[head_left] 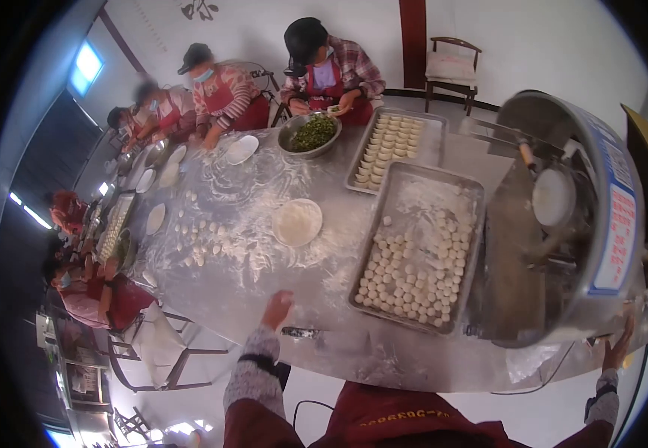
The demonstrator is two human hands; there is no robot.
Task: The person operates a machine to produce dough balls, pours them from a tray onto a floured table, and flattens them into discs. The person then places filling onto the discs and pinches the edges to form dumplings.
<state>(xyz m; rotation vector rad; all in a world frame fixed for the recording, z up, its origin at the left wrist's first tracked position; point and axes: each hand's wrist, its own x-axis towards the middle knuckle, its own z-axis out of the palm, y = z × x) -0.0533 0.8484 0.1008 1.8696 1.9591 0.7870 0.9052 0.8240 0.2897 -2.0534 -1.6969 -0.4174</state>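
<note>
My left hand (277, 308) is over the near part of the floury steel table (256, 187), its fingers curled in, with nothing visible in them. Just right of it lies a cleaver (339, 341) with a dark handle, flat on the table. At far right, my right hand (618, 345) reaches beside the base of a large round steel machine (622, 201), fingers stretched out. A deep metal tray (481, 224) holding many small dough pieces (413, 280) sits between my hands, left of the machine.
Behind it, another tray (443, 138) holds rows of dumplings (391, 145). A plate of flour (297, 222) and a bowl of chopped greens (310, 136) stand mid-table. Co-workers (335, 75) sit along the far and left sides. Clear plastic (533, 362) hangs at the near edge.
</note>
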